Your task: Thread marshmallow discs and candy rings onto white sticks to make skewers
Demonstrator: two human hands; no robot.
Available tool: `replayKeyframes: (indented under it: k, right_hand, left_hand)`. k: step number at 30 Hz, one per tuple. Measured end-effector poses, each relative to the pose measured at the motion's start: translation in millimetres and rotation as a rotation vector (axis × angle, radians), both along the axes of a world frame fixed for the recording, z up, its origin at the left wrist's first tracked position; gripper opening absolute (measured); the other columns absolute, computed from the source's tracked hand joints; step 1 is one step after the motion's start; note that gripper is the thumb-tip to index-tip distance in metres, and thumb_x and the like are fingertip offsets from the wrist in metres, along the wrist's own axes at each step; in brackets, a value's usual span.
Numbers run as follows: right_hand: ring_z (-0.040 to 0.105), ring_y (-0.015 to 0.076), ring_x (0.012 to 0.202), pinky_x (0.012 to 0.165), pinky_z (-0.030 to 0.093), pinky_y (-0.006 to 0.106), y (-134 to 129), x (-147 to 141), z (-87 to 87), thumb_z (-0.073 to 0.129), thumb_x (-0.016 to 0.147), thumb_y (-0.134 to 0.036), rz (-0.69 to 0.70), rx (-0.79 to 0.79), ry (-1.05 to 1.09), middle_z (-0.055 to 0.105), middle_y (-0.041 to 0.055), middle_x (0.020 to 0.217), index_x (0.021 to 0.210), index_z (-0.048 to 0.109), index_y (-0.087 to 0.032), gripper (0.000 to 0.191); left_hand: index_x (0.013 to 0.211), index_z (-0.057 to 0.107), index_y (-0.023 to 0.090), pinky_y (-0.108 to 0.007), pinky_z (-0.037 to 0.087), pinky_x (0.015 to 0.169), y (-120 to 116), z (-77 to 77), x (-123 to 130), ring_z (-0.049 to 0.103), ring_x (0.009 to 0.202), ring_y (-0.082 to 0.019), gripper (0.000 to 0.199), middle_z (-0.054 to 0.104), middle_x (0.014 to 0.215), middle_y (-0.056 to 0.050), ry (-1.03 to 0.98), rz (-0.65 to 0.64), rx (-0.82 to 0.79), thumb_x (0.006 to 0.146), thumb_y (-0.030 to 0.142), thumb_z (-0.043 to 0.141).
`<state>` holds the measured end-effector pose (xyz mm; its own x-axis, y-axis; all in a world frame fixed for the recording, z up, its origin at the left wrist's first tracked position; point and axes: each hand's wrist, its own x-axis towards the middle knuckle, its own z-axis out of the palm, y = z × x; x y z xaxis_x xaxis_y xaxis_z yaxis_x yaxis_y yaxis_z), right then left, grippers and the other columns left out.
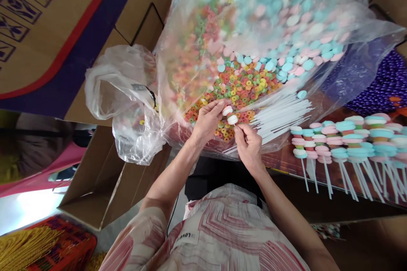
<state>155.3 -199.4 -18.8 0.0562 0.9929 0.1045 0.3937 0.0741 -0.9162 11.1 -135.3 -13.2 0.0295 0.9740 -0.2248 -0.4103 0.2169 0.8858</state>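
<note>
Soft, even daylight; no hard shadows anywhere. Brightest patch is a blown-out white area far below and left of the clear plastic bag (254, 50). The bag's film carries milky glare, washing out the sweets toward its top. Motion blur smears the bag's upper part; sharper near its lower edge, at the white sticks (280, 116). Wide-angle bending left of the bag: the cardboard box (47, 29) edges bow.
</note>
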Motion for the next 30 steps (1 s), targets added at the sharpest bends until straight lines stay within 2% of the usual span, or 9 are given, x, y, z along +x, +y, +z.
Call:
replayKeyframes:
  k: [6,9,15,19,25,30]
  right_hand:
    - [0.039,0.0106,0.048,0.051,0.031,0.026,2,-10,-3.8,0.052,0.096,-0.036,-0.042,0.034,-0.005,0.046,-0.0058,0.057,0.077,0.058,-0.023,0.024]
    - [0.036,0.0100,0.047,0.050,0.029,0.026,3,-12,-3.6,0.052,0.096,-0.035,-0.057,0.064,-0.016,0.043,-0.0063,0.056,0.075,0.057,-0.023,0.024]
    - [0.034,0.0104,0.048,0.050,0.029,0.027,7,-19,-2.0,0.051,0.096,-0.032,-0.043,0.103,-0.011,0.042,-0.0062,0.055,0.074,0.054,-0.023,0.024]
    - [0.038,0.0111,0.049,0.051,0.032,0.026,9,-22,-5.0,0.050,0.096,-0.033,-0.066,0.080,0.004,0.044,-0.0056,0.055,0.074,0.051,-0.023,0.024]
    - [0.036,0.0103,0.048,0.050,0.030,0.025,12,-25,-6.4,0.050,0.096,-0.032,-0.084,0.115,0.003,0.042,-0.0063,0.053,0.072,0.048,-0.023,0.026]
    - [0.038,0.0109,0.046,0.050,0.029,0.027,17,-31,-6.0,0.051,0.096,-0.031,-0.086,0.137,-0.050,0.044,-0.0058,0.053,0.073,0.050,-0.024,0.024]
  left_hand:
    - [0.092,0.073,0.019,-0.039,0.063,0.096,-4,7.4,7,0.078,0.109,-0.026,0.026,0.081,0.109,-0.008,-0.153,0.053,-0.150,0.090,0.045,0.075]
    - [0.094,0.073,0.019,-0.040,0.062,0.099,-7,5.9,10,0.076,0.113,-0.027,0.026,0.081,0.112,-0.010,-0.161,0.077,-0.151,0.090,0.045,0.075]
    - [0.093,0.070,0.018,-0.043,0.061,0.101,-9,-1.9,15,0.073,0.121,-0.031,0.035,0.080,0.105,-0.012,-0.156,0.071,-0.102,0.089,0.053,0.074]
    - [0.089,0.072,0.018,-0.040,0.058,0.105,-12,3.3,19,0.070,0.127,-0.029,0.028,0.080,0.105,-0.010,-0.204,0.114,-0.153,0.088,0.046,0.077]
    - [0.082,0.075,0.016,-0.035,0.055,0.106,-15,14.1,28,0.073,0.122,-0.027,0.020,0.082,0.094,-0.007,-0.318,0.204,-0.193,0.078,0.033,0.086]
    - [0.081,0.076,0.018,-0.033,0.058,0.099,-15,13.0,23,0.075,0.115,-0.026,0.023,0.082,0.095,-0.006,-0.286,0.143,-0.211,0.079,0.039,0.085]
